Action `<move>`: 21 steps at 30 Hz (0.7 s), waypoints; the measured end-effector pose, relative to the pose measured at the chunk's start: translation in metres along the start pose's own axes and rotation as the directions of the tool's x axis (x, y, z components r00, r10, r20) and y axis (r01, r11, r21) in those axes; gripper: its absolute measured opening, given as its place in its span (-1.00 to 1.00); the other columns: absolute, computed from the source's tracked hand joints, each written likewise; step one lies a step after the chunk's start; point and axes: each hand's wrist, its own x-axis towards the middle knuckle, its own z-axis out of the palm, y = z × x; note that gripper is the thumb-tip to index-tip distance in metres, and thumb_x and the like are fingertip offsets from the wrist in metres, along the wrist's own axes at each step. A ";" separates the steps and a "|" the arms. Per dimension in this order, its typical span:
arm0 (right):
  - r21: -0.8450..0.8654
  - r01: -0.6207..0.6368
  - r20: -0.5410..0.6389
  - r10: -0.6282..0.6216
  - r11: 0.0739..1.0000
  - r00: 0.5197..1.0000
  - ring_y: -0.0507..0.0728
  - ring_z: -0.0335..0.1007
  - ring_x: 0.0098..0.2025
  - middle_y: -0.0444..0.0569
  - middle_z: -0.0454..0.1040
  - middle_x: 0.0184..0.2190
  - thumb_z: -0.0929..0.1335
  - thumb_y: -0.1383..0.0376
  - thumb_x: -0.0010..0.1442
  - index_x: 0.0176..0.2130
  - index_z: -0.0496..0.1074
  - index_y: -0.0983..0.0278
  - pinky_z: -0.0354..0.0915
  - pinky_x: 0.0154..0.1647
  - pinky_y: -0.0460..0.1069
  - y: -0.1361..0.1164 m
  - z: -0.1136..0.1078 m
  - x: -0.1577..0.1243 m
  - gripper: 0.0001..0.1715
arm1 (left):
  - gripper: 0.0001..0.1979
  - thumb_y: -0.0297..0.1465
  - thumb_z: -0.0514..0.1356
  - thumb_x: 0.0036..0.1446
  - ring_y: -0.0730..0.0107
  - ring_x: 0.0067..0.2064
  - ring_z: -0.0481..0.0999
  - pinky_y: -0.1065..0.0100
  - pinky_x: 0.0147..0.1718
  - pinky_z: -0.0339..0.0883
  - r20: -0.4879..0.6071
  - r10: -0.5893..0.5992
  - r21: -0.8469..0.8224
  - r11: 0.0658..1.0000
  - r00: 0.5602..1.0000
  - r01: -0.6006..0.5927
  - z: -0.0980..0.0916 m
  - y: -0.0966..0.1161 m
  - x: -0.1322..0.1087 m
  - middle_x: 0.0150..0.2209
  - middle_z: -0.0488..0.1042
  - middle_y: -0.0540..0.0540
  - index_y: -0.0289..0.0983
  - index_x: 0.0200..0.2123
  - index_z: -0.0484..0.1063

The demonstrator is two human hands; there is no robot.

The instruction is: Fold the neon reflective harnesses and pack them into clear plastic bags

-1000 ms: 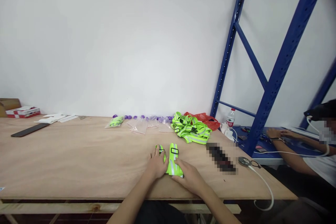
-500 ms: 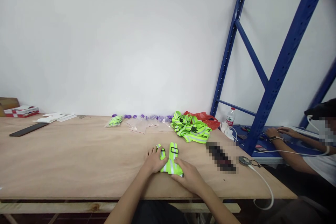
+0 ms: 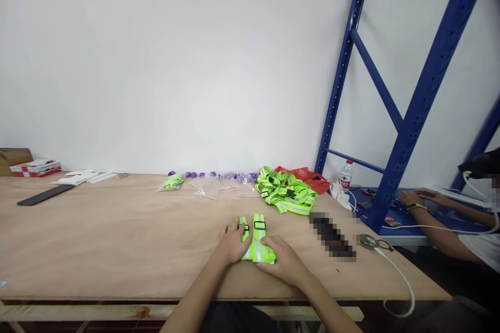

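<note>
Left hand point(image 3: 232, 243) lies loosely spread, palm down, over the left part of a folded green strap point(image 3: 258, 247) on the bench point(image 3: 128, 244), and the right hand point(image 3: 287, 264), thumb and forefinger parted, rests on its right edge, seemingly so the folds stay flat with their buckles point(image 3: 259, 225) upward. Behind, from left to right, a clear bag point(image 3: 160, 188) contains a green bundle point(image 3: 172, 182), other clear bags point(image 3: 207, 188) lie flat, and a red bag point(image 3: 307, 174) sits behind a strap pile point(image 3: 287, 195), its contents hidden.

White wall point(image 3: 175, 62), blue metal rack point(image 3: 417, 109)
</note>
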 end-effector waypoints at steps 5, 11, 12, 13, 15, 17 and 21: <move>-0.005 0.079 -0.030 -0.079 0.997 0.996 0.32 0.34 0.09 0.09 0.49 -0.02 0.50 0.15 -0.02 -0.11 0.45 0.23 0.25 0.13 0.15 0.003 0.002 0.001 -0.54 | -0.33 -0.01 -0.18 0.32 0.11 0.41 0.02 -0.03 0.34 -0.21 -0.052 0.034 -0.020 0.999 0.998 -0.035 0.006 -0.005 0.000 0.38 0.12 -0.25 -0.25 0.32 0.18; 0.014 0.041 -0.010 -0.041 0.999 0.999 0.30 0.39 0.05 0.11 0.50 0.00 0.49 0.16 0.01 -0.06 0.43 0.26 0.27 0.09 0.12 0.004 0.007 0.000 -0.50 | -0.56 -0.20 -0.06 0.32 0.16 0.15 0.44 0.22 0.14 0.23 -0.007 0.146 -0.060 0.987 0.989 -0.146 -0.010 -0.026 0.023 0.11 0.51 -0.12 -0.15 0.01 0.55; 0.018 0.036 -0.010 -0.036 0.999 0.999 0.30 0.39 0.05 0.11 0.50 0.00 0.49 0.16 0.01 -0.06 0.43 0.26 0.27 0.09 0.11 0.004 0.008 -0.001 -0.50 | -0.62 -0.26 0.00 0.29 0.18 0.08 0.49 0.26 0.09 0.27 0.001 0.151 -0.039 0.988 0.989 -0.150 -0.013 -0.029 0.028 0.05 0.55 -0.09 -0.13 -0.03 0.57; 0.020 0.033 -0.009 -0.033 0.999 0.999 0.30 0.39 0.05 0.10 0.50 0.01 0.49 0.17 0.00 -0.06 0.43 0.25 0.26 0.09 0.10 0.004 0.009 -0.001 -0.50 | -0.66 -0.30 0.05 0.24 0.19 0.03 0.51 0.28 0.05 0.30 0.002 0.145 -0.011 0.989 0.989 -0.145 -0.015 -0.031 0.032 0.01 0.57 -0.08 -0.12 -0.05 0.58; 0.023 0.030 -0.005 -0.030 0.999 1.000 0.29 0.39 0.05 0.10 0.50 0.01 0.49 0.19 0.00 -0.06 0.43 0.26 0.26 0.09 0.09 0.004 0.010 0.000 -0.51 | -0.68 -0.38 0.11 0.17 0.17 0.00 0.52 0.29 0.02 0.30 -0.014 0.128 0.038 0.991 0.992 -0.128 -0.017 -0.032 0.040 -0.02 0.59 -0.10 -0.13 -0.08 0.60; 0.020 0.034 0.007 -0.034 0.999 0.999 0.27 0.39 0.04 0.09 0.50 -0.01 0.49 0.20 0.01 -0.08 0.42 0.25 0.26 0.07 0.07 0.004 0.009 0.001 -0.52 | -0.67 -0.43 0.11 0.15 0.15 0.02 0.50 0.29 0.02 0.29 -0.033 0.121 0.058 0.991 0.992 -0.119 -0.016 -0.030 0.044 -0.02 0.57 -0.14 -0.15 -0.07 0.60; 0.001 0.043 0.034 -0.043 0.999 0.999 0.25 0.41 -0.03 0.04 0.51 -0.06 0.50 0.18 0.01 -0.13 0.42 0.23 0.27 -0.01 0.04 0.003 0.008 0.003 -0.57 | -0.65 -0.47 0.09 0.18 0.16 0.04 0.46 0.29 0.01 0.27 -0.071 0.123 0.100 0.988 0.990 -0.116 -0.013 -0.026 0.045 -0.02 0.53 -0.16 -0.16 -0.04 0.56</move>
